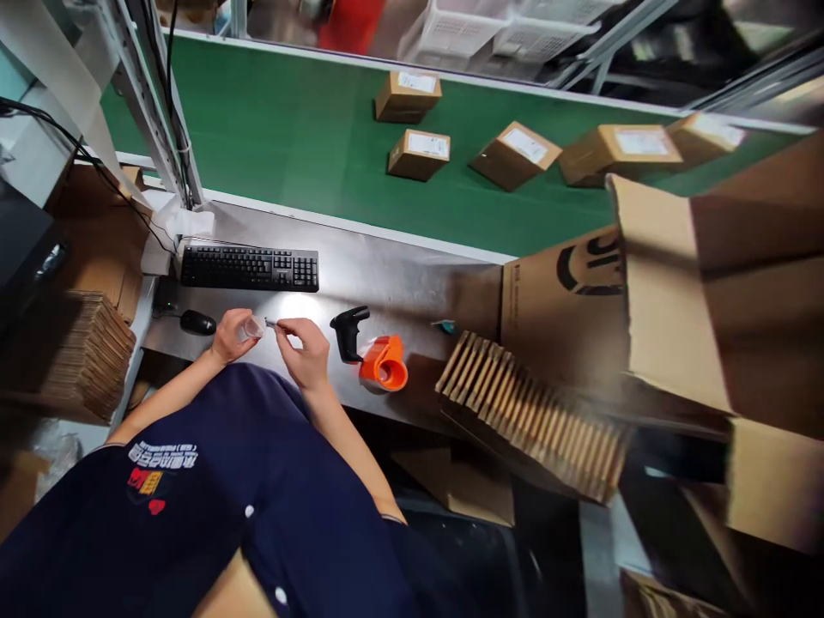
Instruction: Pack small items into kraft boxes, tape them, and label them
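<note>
My left hand is closed round a small, clear, round thing, either a little cup or a roll; I cannot tell which. Close by on its right, my right hand pinches a small greyish piece between thumb and forefinger, near the rim of the clear thing. Both hands are over the front of the metal table. A black barcode scanner stands to the right of my right hand, beside an orange tape dispenser.
A black keyboard and mouse lie beyond my hands. Flat cardboard stacks are at left; more folded cartons and a large open box crowd the right. Several labelled parcels sit on the green conveyor.
</note>
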A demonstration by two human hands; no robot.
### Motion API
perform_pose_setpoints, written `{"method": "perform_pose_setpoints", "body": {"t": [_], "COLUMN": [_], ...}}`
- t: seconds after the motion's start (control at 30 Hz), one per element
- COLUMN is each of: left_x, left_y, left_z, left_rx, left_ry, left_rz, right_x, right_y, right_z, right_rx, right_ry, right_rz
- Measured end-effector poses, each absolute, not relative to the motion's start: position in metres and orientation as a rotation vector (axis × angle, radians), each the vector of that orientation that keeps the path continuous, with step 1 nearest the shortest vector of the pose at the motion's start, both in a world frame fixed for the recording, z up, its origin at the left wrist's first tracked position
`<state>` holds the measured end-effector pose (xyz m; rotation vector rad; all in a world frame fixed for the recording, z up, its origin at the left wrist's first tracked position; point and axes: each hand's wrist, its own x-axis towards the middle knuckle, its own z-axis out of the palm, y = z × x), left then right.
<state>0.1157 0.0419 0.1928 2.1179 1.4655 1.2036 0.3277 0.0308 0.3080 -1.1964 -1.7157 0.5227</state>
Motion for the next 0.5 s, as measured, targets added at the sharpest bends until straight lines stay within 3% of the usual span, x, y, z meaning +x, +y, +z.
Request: {"method": "perform_pose_setpoints", "body": {"t": [0.2, 0.5], "left_x": [0.131, 0.132], "left_y": [0.041, 0.042], "left_z": [0.207, 0.217], "left_rx": [2.253, 2.090], "left_ry": [1.195, 1.241], "left_rz": [1.600, 1.724], "right_x": [0.314, 0.325], "right_y": [0.023, 0.008], "right_z": [0.317, 0.313], "right_rx": [-1.182, -0.966], "right_ry": [-1.962, -1.929], "right_rz": [0.143, 0.572]}}
